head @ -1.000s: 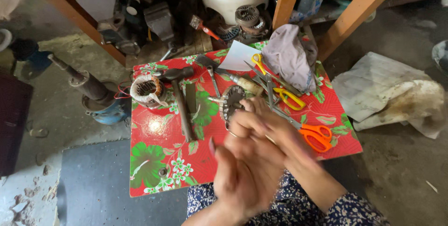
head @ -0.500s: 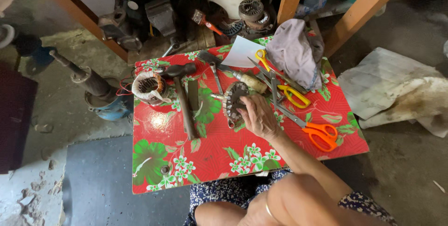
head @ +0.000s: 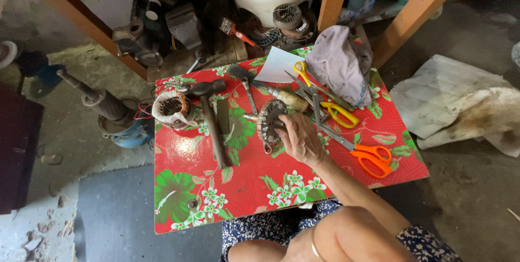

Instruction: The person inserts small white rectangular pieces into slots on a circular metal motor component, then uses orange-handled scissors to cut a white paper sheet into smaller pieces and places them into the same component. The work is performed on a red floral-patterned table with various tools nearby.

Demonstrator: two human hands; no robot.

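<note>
Desk (head: 238, 186): low, covered in a red floral cloth, filling the middle of the frame and carrying all the tools.
Grey rag (head: 342, 64): bunched at the desk's upper right corner, partly over the tools beside it.
Hammer (head: 208, 116): dark, lying lengthwise left of centre, head toward the top of the frame.
Stator (head: 170, 109): a wound copper-and-white ring at the desk's left edge, just beside the hammer head.
Orange scissors (head: 368, 156): at the right of the desk, handles toward the lower right; the blades run up-left toward the hand.
Yellow scissors (head: 338, 113): above the orange pair, below the rag.
Right hand (head: 300, 137): at the desk's centre, fingers curled together over the right side of the rotor, touching it; whether they truly grip it cannot be told.
Rotor (head: 269, 122): dark, ribbed metal, lying on the desk just left of the hand, its shaft pointing left.
Left hand: drawn back at the bottom edge; its fingers are out of view.
</note>
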